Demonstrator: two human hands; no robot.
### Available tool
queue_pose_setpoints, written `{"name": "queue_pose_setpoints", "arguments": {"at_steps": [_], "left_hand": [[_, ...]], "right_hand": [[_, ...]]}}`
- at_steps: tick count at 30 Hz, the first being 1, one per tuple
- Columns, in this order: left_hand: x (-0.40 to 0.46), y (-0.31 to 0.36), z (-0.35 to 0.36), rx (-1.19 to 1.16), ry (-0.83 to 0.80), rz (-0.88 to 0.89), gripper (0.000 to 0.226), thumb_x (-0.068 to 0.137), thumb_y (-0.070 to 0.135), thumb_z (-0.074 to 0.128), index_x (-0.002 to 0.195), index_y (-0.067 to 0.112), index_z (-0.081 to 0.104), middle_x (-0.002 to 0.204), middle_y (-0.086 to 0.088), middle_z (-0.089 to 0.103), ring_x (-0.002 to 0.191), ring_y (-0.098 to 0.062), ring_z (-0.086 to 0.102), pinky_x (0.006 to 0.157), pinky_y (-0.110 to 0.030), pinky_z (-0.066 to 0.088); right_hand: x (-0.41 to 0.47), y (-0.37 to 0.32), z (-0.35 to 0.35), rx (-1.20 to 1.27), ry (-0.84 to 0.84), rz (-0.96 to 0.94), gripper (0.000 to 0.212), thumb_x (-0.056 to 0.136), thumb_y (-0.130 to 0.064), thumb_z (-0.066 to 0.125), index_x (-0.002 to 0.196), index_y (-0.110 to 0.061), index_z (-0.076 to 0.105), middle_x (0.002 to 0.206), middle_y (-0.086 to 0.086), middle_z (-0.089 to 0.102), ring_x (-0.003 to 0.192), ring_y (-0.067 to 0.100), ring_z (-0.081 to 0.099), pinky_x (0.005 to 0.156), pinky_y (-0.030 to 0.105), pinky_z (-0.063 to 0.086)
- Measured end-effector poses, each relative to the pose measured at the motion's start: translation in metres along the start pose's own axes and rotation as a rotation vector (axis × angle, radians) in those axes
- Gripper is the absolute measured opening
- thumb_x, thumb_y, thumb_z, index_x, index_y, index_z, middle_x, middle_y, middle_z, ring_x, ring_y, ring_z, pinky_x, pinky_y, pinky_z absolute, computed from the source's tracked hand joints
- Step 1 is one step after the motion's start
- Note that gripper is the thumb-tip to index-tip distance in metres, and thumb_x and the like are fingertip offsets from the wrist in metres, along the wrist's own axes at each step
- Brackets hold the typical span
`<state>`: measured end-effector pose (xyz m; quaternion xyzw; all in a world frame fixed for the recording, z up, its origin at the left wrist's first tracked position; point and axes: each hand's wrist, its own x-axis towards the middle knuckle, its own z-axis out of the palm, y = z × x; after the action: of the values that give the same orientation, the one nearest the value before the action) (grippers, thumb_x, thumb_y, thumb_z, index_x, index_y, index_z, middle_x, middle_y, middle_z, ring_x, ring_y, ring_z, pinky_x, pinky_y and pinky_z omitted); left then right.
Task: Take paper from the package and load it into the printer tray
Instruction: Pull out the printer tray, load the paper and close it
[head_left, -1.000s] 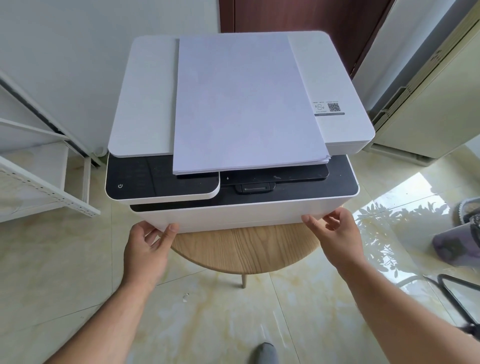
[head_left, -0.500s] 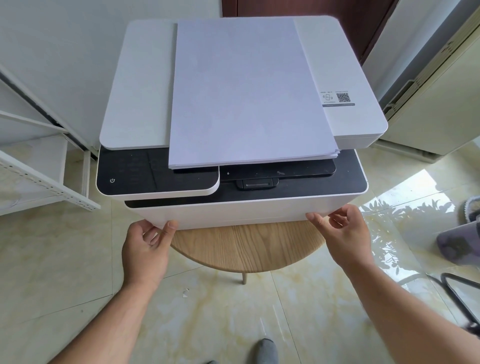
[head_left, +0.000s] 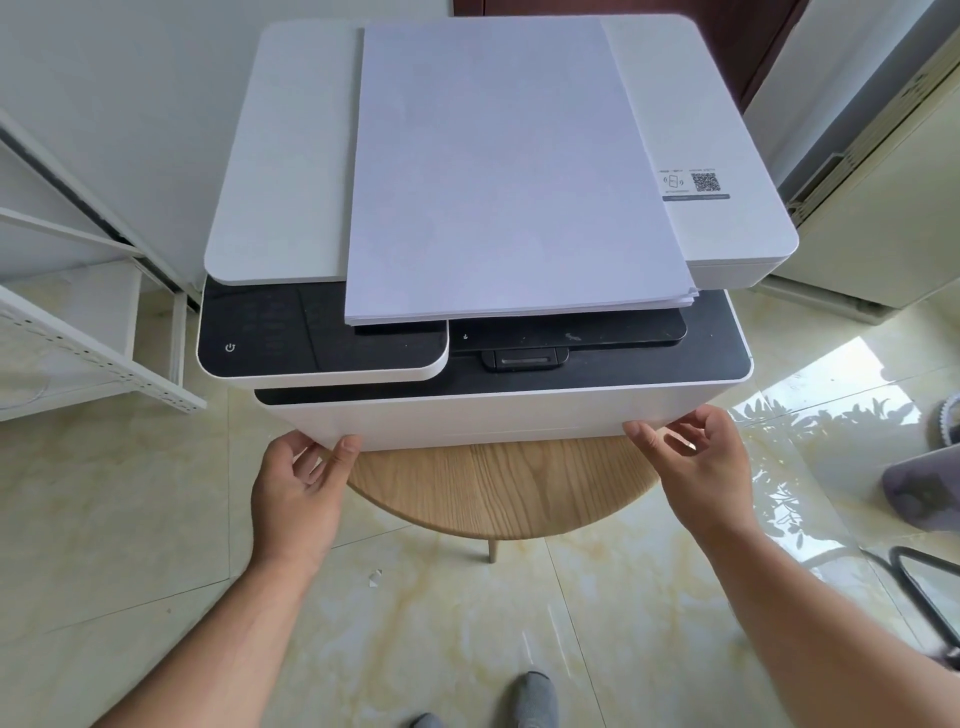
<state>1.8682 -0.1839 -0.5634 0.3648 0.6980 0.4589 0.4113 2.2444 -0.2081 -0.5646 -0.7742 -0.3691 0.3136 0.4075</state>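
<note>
Since the earlier frames, both hands have stayed at the lower front edge of the printer, which now sits slightly larger and lower in view; the paper stack has not shifted.

Printer: white body, dark front deck, set on a round wooden tabletop that shows beneath its front edge. Control panel at front left, black, with a power symbol. QR label on the lid at right.

Paper stack: white sheets, lying flat on the printer lid, the near edge overhanging the dark output slot. Not in any tray.

Left hand: at the lower left front corner of the printer, thumb tip touching the front face, fingers loosely curled and reaching under the bottom edge. Whether they grip anything there cannot be told.

Right hand: at the lower right front corner, thumb on the front face, its fingers half curled with a gap between them; nothing is visibly held.

Floor: pale marbled tile, a small white scrap near the tabletop leg. White shelf frame at left.
</note>
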Motion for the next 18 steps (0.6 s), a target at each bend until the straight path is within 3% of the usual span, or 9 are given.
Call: {"name": "queue_pose_setpoints", "arguments": {"at_steps": [6, 11, 18], "left_hand": [[0.0007, -0.0053, 0.0014, -0.008, 0.01, 0.018, 0.042, 0.093, 0.019, 0.078, 0.124, -0.002, 0.059, 0.123, -0.011, 0.074, 0.092, 0.019, 0.069, 0.079, 0.0, 0.05], [0.0021, -0.0052, 0.0018, -0.018, 0.073, 0.03, 0.052, 0.084, 0.035, 0.08, 0.121, 0.003, 0.061, 0.12, -0.008, 0.075, 0.106, 0.002, 0.07, 0.08, -0.001, 0.051], [0.0054, -0.0093, 0.002, 0.01, 0.08, 0.038, 0.041, 0.089, 0.028, 0.081, 0.119, 0.007, 0.061, 0.118, -0.005, 0.073, 0.111, -0.015, 0.071, 0.078, -0.001, 0.051]], "right_hand": [[0.0041, 0.0065, -0.0018, -0.016, -0.005, 0.004, 0.066, 0.065, -0.063, 0.091, 0.11, -0.025, 0.06, 0.117, -0.001, 0.074, 0.108, 0.018, 0.073, 0.096, 0.047, 0.061], [0.0051, 0.0068, -0.0025, -0.034, -0.013, -0.02, 0.069, 0.062, -0.069, 0.088, 0.108, -0.027, 0.057, 0.116, -0.001, 0.073, 0.108, 0.019, 0.073, 0.095, 0.048, 0.061], [0.0046, 0.0064, -0.0036, -0.056, -0.025, -0.057, 0.06, 0.069, -0.058, 0.089, 0.107, -0.027, 0.055, 0.119, 0.0, 0.073, 0.111, 0.021, 0.073, 0.096, 0.047, 0.061]]}}
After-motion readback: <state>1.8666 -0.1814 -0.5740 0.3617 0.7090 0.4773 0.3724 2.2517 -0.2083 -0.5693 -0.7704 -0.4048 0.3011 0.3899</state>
